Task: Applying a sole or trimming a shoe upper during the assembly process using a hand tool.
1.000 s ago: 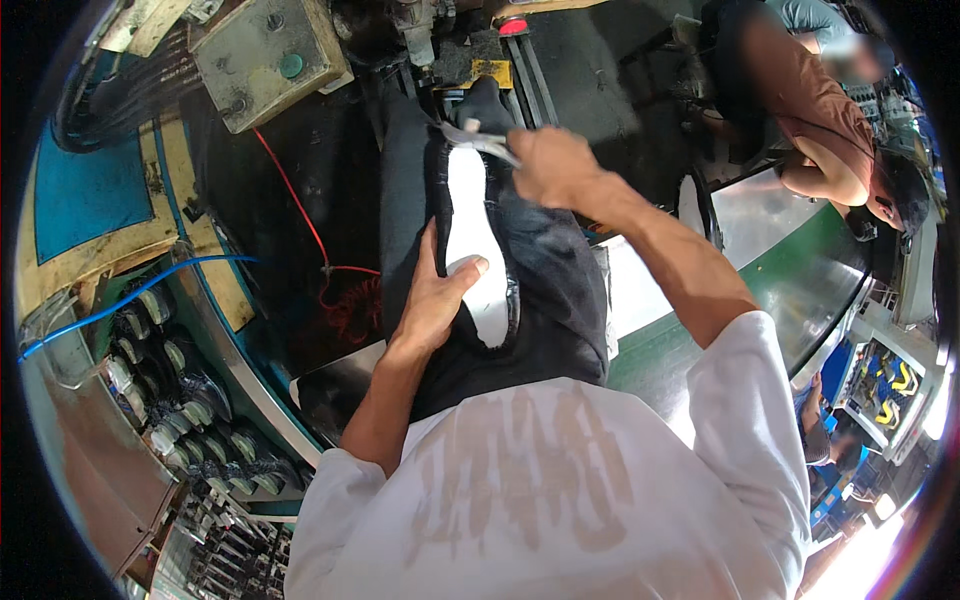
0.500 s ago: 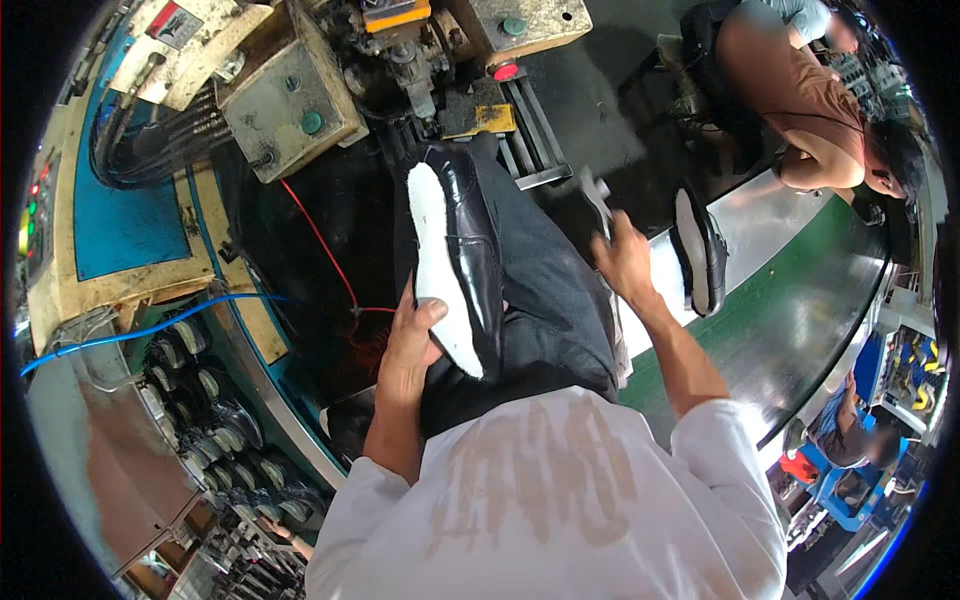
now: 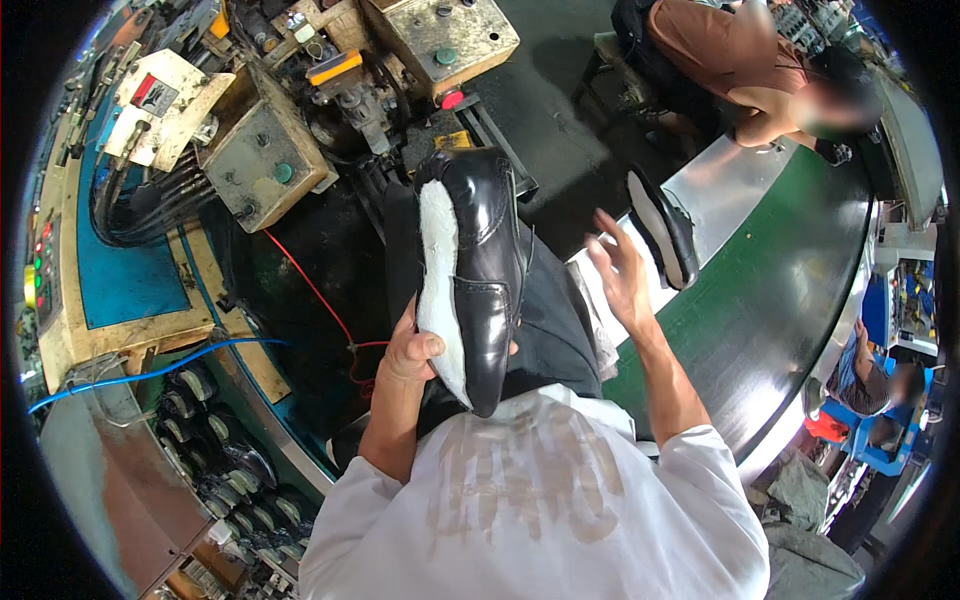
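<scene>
A black lace-up leather shoe (image 3: pixel 488 255), its white underside turned to the left, is held up over my lap by my left hand (image 3: pixel 412 350). The thumb presses on the white part near the lower end, and the fingers wrap around behind. My right hand (image 3: pixel 625 275) is open with its fingers apart and nothing in it, over the near edge of the bench. Just beyond it, a second black shoe (image 3: pixel 668 235) rests on its side, white underside facing my right hand.
A green bench (image 3: pixel 765 265) with a bare metal strip (image 3: pixel 730 175) curves along the right. Ahead stands a machine (image 3: pixel 355 110) with grimy control boxes (image 3: pixel 265 165). Several dark shoes (image 3: pixel 235 450) fill a rack at lower left. A red cord (image 3: pixel 310 290) hangs nearby. A co-worker (image 3: pixel 740 60) sits at upper right.
My right hand has let go of the hammer-like metal tool, which no longer shows. The held shoe has turned to show more of its black upper. The view has shifted.
</scene>
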The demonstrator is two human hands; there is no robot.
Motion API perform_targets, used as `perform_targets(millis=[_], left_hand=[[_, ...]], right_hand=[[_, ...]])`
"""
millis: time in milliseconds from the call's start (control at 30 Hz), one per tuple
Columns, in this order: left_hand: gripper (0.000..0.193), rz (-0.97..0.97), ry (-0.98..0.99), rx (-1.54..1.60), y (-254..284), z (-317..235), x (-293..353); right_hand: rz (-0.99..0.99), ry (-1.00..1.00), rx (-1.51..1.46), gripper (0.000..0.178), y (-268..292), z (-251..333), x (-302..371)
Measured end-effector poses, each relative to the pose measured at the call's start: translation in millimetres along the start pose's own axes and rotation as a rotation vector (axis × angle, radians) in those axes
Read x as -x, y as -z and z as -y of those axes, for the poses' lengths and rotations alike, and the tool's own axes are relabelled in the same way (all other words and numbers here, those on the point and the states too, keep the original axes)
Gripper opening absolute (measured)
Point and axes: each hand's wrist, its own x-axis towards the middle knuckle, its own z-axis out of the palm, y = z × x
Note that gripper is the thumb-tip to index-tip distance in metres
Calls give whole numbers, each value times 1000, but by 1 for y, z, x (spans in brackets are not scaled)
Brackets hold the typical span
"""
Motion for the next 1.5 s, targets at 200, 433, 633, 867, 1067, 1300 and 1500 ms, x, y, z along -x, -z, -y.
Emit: perform_targets(millis=[200,433,633,867,1067,1300,1500], left_hand=[[103,-347,-203,-877,-51,-18,20],[90,-867,-557,-646,-74,14,121],[81,-1544,-851,-509,-88,52,244],[75,-2544,-924,-137,-96,197,368],[82,-2616,-909,232,-58,344,444],[67,-2712,-60,-104,-45,432,483],[34,-2661,223,-729,-85,316,452]], right_hand=[[353,213,-759,78,-101,115,-31],[995,131,-889,78,-201,154,-15],[929,471,-8,41,-238,82,-61],[979,165,-22,32,-238,-8,-117],[1066,258,94,31,-261,-16,-115],[1019,197,142,29,-259,-8,-107],[1048,287,97,30,-258,-14,-112]])
